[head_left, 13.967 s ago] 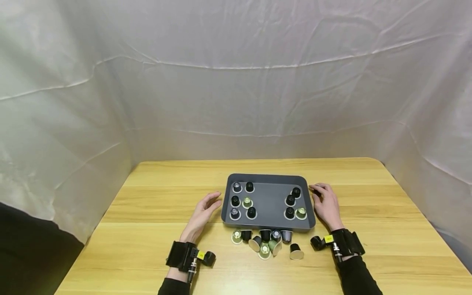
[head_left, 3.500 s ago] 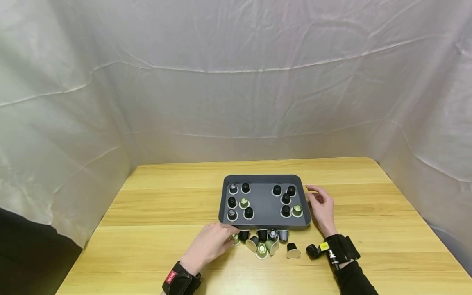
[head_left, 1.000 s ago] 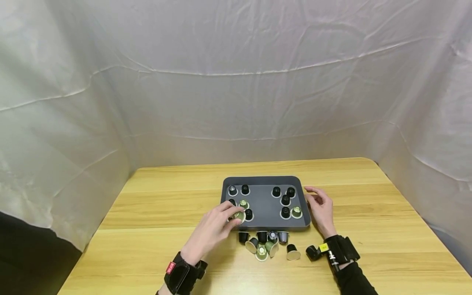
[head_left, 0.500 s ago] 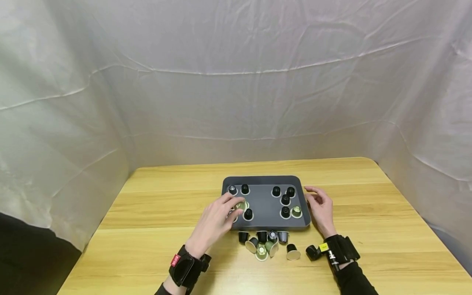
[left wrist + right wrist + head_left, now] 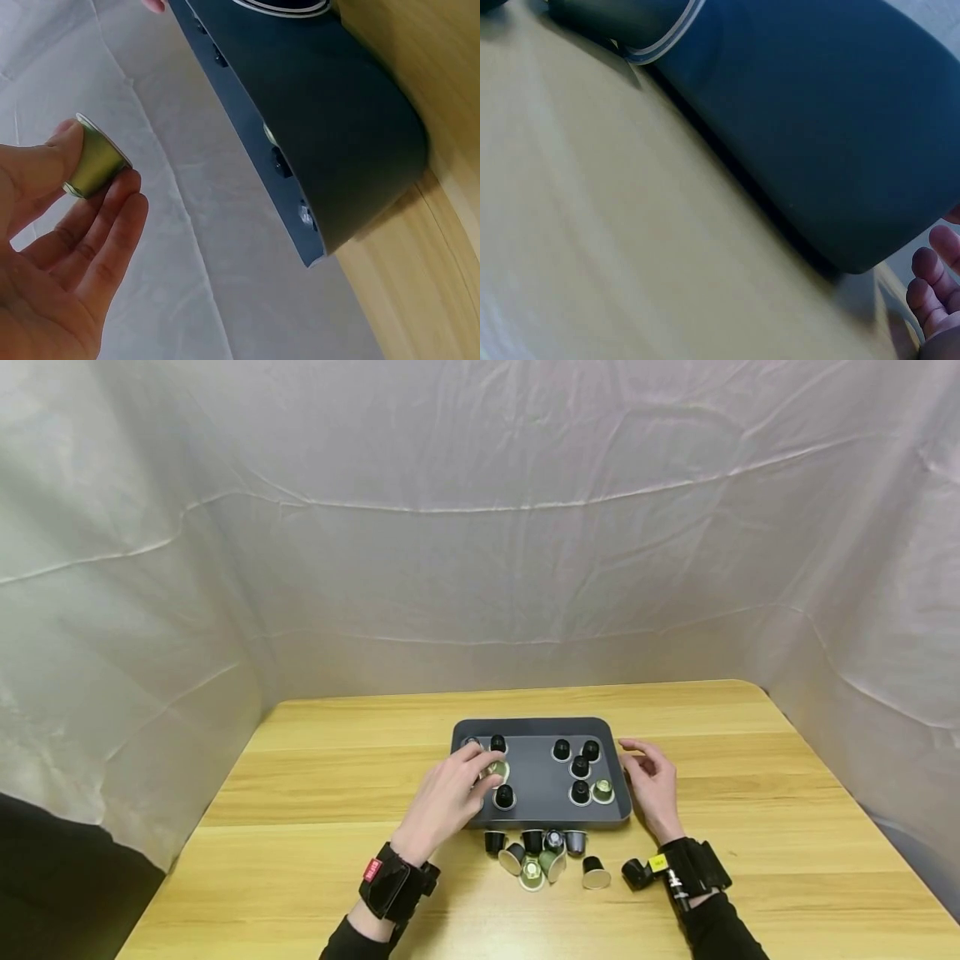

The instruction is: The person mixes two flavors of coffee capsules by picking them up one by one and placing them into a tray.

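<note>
My left hand (image 5: 450,789) pinches a green coffee capsule (image 5: 97,159) between thumb and fingers, above the left side of a dark grey tray (image 5: 540,814). That hand hides some of the capsules standing there. A black capsule (image 5: 504,796) and another black capsule (image 5: 498,743) stay visible near its fingers. On the tray's right side stand several black capsules (image 5: 580,767) and a green capsule (image 5: 602,789). My right hand (image 5: 652,785) rests beside the tray's right edge, fingers loosely bent, holding nothing. Its fingers (image 5: 928,289) show at the corner of the right wrist view.
Along the tray's front edge lies a loose cluster of black, green and grey capsules (image 5: 532,870). A dark capsule lying on its side (image 5: 596,872) sits apart to the right. All stand on a wooden table (image 5: 360,760), with a pale cloth (image 5: 480,568) hanging behind.
My left hand has taken the green capsule from the table in front of the tray, lifted it over the tray's left side, and moved slightly farther back and right. The right hand stays put.
</note>
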The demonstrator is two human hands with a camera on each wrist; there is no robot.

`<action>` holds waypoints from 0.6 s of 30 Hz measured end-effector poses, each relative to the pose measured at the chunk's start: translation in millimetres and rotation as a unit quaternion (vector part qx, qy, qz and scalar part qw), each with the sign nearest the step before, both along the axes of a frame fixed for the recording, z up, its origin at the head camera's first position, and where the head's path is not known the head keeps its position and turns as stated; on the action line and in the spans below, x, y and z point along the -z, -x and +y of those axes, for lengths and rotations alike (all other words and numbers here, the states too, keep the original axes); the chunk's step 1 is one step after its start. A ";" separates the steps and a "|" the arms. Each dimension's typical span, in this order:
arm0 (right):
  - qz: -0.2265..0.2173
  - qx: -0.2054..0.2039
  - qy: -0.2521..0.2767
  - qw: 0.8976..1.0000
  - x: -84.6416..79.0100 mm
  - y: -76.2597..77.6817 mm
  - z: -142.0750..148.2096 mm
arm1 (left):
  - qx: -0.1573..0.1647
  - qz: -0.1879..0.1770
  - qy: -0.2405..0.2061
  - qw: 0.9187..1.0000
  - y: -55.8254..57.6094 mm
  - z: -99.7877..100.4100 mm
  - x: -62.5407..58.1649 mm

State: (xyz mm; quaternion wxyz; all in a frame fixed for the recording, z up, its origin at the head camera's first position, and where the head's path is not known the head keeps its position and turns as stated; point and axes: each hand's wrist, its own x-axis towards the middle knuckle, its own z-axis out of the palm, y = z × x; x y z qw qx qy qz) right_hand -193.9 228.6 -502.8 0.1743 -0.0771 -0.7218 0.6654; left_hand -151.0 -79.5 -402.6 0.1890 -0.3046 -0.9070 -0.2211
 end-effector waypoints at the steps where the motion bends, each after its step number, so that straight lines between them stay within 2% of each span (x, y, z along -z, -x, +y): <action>1: 0.001 0.002 0.001 1.000 4.1 2.1 1.1 | -0.001 -0.001 0.001 1.000 1.0 0.8 0.0; 9: 0.008 0.002 0.000 1.000 9.2 4.1 0.9 | -0.011 -0.012 0.021 1.000 9.6 8.0 0.9; 18: 0.008 0.006 -0.001 1.000 9.2 3.1 1.0 | -0.015 -0.073 0.051 0.996 22.8 20.4 5.4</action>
